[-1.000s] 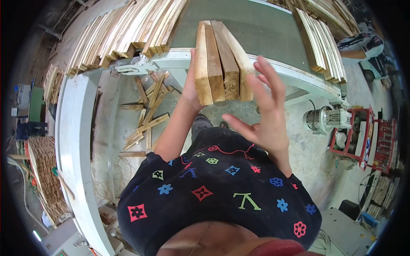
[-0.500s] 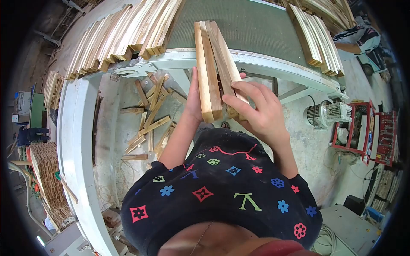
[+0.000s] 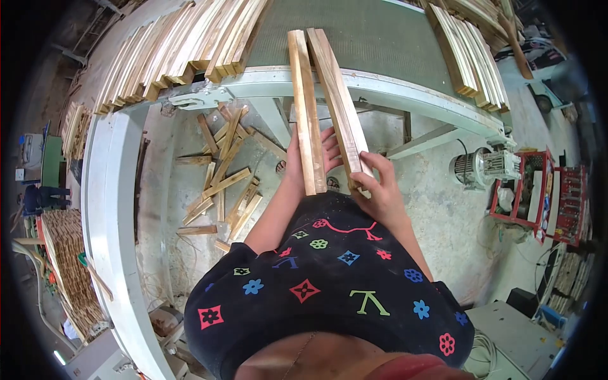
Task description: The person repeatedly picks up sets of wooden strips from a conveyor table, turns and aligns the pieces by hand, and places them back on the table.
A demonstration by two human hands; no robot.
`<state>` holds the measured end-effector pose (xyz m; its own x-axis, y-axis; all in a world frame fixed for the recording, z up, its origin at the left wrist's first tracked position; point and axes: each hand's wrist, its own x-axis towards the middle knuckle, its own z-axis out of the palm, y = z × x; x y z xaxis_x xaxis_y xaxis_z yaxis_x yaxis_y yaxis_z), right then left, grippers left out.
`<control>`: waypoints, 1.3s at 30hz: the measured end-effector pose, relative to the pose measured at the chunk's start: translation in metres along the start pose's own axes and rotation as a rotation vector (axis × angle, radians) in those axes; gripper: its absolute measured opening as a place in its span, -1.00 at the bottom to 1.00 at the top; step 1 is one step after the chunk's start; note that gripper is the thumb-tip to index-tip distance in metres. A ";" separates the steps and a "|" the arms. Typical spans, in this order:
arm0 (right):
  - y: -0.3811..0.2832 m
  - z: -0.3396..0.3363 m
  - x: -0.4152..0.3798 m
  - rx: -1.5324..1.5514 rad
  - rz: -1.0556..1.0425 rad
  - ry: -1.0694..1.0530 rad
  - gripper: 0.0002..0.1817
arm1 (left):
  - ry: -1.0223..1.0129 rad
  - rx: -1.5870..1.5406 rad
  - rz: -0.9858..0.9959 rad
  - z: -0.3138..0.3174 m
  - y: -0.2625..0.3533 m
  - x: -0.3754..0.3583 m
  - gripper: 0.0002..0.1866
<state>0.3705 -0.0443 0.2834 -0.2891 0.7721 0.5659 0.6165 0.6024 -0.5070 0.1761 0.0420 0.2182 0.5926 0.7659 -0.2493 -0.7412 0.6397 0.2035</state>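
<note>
Both hands grip slats: left hand (image 3: 303, 166) wraps the near end of the left slat pair (image 3: 305, 107) from below; right hand (image 3: 380, 190) pinches the near end of the right slat (image 3: 339, 104). Far ends rest on the green belt (image 3: 380, 38) of the worktop (image 3: 405, 88); near ends overhang the floor. Judgement: keep the far ends supported and the pieces parallel, gripping close to the ends. Slats long, narrow, pale brown, rough-sawn, grain visible.

We are seeing bare, rough-sawn wooden slats (image 3: 323, 107) lying over a matt green belt (image 3: 373, 38), its painted white metal frame (image 3: 405, 92) looking scuffed at upper centre.
</note>
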 end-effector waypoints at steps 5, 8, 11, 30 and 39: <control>-0.005 -0.002 0.005 0.114 0.113 -0.133 -0.61 | -0.015 0.093 -0.015 -0.004 0.001 -0.002 0.09; -0.010 0.005 0.012 0.163 0.241 -0.118 -0.62 | 0.016 0.074 -0.009 -0.012 -0.001 -0.002 -0.02; -0.013 0.006 0.029 0.060 0.243 -0.142 -0.57 | 0.017 0.007 -0.024 -0.023 -0.002 0.001 -0.02; 0.070 -0.027 0.145 -0.522 0.052 -0.308 -0.54 | -0.103 -0.009 -0.004 -0.029 -0.007 -0.004 0.02; 0.086 -0.002 0.128 -0.596 -0.493 -0.246 -0.77 | -0.004 -0.128 -0.137 -0.028 -0.011 -0.005 -0.02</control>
<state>0.3885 0.1061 0.3135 -0.7394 0.5101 0.4395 0.6425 0.7296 0.2341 0.1728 0.0291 0.1911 0.6918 0.6729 -0.2621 -0.6875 0.7247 0.0458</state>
